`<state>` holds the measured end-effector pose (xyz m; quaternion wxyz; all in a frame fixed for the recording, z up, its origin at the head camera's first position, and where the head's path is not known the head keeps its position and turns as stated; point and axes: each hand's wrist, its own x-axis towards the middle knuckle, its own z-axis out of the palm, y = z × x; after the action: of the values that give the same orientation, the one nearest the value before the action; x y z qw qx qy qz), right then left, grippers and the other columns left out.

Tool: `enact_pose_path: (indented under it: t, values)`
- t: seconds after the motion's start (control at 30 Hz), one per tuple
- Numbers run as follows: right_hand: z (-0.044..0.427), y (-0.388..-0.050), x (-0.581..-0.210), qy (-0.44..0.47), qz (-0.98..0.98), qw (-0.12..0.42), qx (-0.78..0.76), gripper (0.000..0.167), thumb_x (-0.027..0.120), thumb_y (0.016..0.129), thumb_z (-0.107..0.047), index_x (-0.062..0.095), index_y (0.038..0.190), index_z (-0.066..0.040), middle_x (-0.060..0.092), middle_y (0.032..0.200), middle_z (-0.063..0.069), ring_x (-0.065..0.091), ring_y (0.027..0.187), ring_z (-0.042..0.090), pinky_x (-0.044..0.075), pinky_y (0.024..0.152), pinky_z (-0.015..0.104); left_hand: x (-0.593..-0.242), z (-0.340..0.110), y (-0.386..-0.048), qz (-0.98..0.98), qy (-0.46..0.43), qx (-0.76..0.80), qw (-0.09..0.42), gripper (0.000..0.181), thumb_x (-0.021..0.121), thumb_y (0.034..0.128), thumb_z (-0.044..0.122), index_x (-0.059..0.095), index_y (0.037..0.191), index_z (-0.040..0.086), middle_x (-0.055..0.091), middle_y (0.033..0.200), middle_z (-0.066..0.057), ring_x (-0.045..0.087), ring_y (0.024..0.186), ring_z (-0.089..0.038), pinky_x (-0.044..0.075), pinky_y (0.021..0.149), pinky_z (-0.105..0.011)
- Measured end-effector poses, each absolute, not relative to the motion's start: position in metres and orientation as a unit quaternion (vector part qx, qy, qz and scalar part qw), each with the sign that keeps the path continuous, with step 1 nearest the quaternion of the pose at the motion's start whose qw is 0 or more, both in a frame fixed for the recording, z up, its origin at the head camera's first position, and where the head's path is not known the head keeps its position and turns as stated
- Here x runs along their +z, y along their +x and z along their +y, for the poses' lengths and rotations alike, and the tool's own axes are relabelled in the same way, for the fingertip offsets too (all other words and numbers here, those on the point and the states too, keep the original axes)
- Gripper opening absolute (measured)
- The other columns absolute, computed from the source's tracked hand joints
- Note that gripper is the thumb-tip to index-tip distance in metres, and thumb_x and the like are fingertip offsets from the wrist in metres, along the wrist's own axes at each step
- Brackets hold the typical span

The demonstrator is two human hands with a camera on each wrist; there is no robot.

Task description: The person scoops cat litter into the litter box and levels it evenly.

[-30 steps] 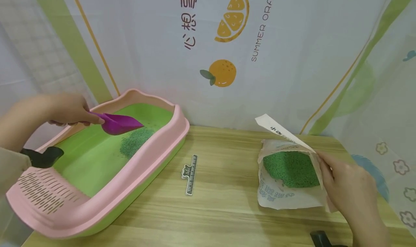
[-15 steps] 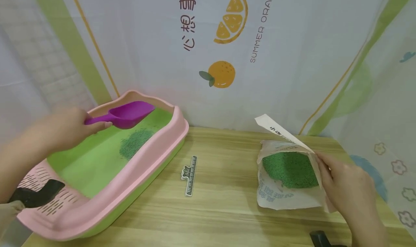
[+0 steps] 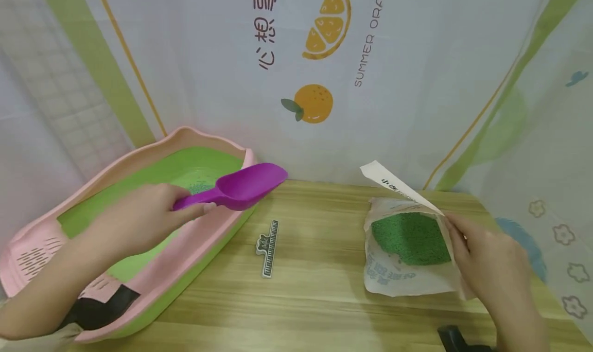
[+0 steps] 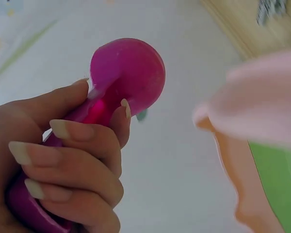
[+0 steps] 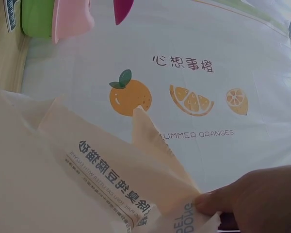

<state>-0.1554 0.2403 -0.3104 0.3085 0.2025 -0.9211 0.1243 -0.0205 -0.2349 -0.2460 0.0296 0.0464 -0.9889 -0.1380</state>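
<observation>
My left hand grips the handle of a purple scoop, whose bowl is over the right rim of the litter box. In the left wrist view the fingers curl round the handle. The litter box has a pink rim and a green base, with some green pellets partly hidden behind the hand. At the right, my right hand pinches the top edge of an opened white bag of cat litter. Green pellets show in its mouth.
A flat clip with a piano-key pattern lies on the wooden table between box and bag. Behind hangs a white curtain with orange prints. Black straps sit at the wrists.
My left hand has turned the scoop bowl-up and carried it right, from over the pellets to the box's right rim. The right hand keeps its hold on the bag.
</observation>
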Motion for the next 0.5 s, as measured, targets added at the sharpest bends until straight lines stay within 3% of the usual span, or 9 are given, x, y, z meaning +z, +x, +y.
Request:
enact_pose_path:
  t: [0.5]
  values:
    - [0.239, -0.156, -0.312, 0.213, -0.91, 0.331, 0.127, 0.022, 0.065, 0.094, -0.01, 0.073, 0.114, -0.006, 0.067, 0.066, 0.024, 0.033, 0.042, 0.016, 0.021, 0.04, 0.032, -0.278, -0.139, -0.028, -0.977, -0.048, -0.207, 0.025, 0.04, 0.062, 0.0931, 0.059, 0.057, 0.071, 0.027, 0.04, 0.055, 0.013, 0.033, 0.049, -0.004, 0.032, 0.048, -0.023]
